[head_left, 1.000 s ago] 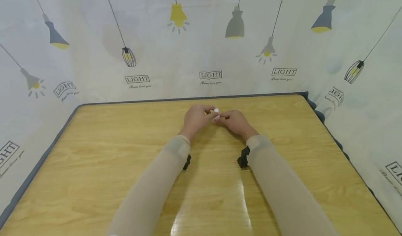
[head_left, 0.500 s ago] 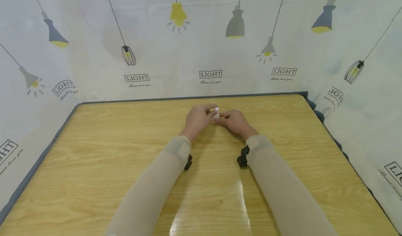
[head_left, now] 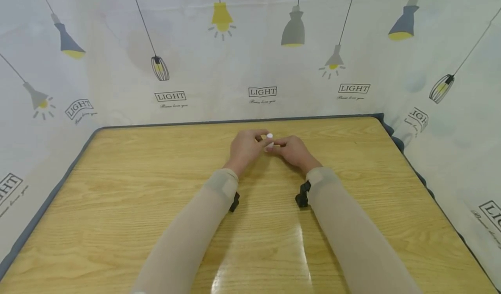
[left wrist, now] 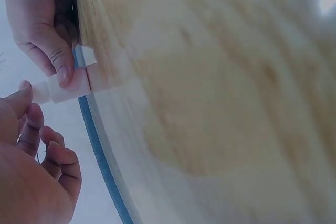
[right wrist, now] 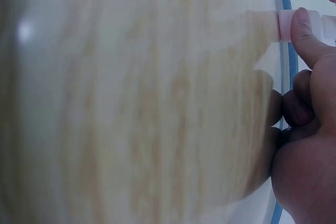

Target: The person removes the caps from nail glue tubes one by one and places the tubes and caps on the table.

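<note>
Pinching a bottle (left wrist: 77, 90), likely light, stiff, near the table's (head_left: 184, 163) far edge: your left hand (head_left: 244, 147) at its top, your right hand (head_left: 292, 149) lower, probably the surer hold.

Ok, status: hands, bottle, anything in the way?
Left hand pinching top of white bottle. Right hand gripping its body. Bottle upright on table. No obstruction visible.

Glossy wood-grain table (head_left: 117, 189), small white bottle (left wrist: 70, 91) upright on it.
</note>
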Demonstrator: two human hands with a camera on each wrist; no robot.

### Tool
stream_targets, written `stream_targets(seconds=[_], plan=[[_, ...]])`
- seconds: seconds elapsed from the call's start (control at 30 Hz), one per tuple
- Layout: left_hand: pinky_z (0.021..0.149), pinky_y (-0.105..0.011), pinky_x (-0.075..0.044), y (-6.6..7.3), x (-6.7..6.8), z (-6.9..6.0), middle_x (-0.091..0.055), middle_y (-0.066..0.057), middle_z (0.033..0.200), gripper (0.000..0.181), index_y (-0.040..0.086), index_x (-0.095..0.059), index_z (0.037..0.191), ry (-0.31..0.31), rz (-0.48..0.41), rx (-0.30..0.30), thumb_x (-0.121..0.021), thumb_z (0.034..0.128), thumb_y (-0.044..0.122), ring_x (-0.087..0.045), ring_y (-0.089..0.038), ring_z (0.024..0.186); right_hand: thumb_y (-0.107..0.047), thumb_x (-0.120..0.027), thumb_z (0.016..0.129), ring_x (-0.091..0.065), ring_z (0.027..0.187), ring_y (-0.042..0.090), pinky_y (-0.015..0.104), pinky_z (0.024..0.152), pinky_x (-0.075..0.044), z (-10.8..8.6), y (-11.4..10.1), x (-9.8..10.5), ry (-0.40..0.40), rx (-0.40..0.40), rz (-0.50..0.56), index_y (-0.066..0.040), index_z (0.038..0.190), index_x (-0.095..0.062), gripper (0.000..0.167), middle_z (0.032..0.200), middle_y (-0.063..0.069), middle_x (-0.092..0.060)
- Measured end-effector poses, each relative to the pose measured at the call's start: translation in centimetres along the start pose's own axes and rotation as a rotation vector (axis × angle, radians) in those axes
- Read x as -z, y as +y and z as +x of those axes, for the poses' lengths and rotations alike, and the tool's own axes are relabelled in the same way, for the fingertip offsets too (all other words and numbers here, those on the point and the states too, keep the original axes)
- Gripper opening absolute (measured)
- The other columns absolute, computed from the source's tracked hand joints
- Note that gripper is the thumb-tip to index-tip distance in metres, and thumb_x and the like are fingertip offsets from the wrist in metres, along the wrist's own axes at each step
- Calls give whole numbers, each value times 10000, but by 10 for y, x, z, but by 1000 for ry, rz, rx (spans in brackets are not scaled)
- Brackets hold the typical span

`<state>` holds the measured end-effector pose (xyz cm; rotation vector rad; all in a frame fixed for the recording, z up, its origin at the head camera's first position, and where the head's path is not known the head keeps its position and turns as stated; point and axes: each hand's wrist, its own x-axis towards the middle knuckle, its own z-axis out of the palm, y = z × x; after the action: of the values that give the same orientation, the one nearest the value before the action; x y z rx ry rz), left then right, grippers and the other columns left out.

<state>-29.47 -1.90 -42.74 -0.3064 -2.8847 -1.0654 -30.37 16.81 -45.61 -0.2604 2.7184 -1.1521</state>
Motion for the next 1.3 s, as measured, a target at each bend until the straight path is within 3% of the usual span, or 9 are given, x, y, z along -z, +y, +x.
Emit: stream_targets(seconds=[0.37,0.8,1.07,1.3], plan=[[584,-281,-455,-2,2,-3,-771,26,977,363,246,-740,1365,-32,-29,-56,-708,1036,395,-604,-138,688,-464,-749,989,-593,1409,392,572,1173,-474,0,-2,0,-4,1,-14,-185,1415,-697,513,1497,175,-639],[666,-301,-504,-1,2,-3,-782,20,1026,342,261,-756,1328,-25,-35,-35,-656,1059,447,-652,-141,781,-474,-737,995,-560,1446,384,572,1197,-450,0,0,-1,-3,-16,3,-194,1436,-680,526,1520,170,-621],[618,-280,-463,0,4,-3,-767,14,1031,352,260,-720,1381,-47,-33,-35,-674,1058,392,-609,-140,713,-466,-743,993,-570,1439,372,561,1197,-453,0,-2,-2,-3,-13,-4,-198,1426,-693,511,1504,158,-637],[633,-287,-472,1,6,-4,-764,18,1010,318,264,-755,1316,-31,-33,-34,-682,1049,419,-618,-145,742,-455,-750,990,-579,1432,366,554,1194,-458,0,-3,-2,2,-7,-7,-208,1414,-705,492,1492,153,-648]])
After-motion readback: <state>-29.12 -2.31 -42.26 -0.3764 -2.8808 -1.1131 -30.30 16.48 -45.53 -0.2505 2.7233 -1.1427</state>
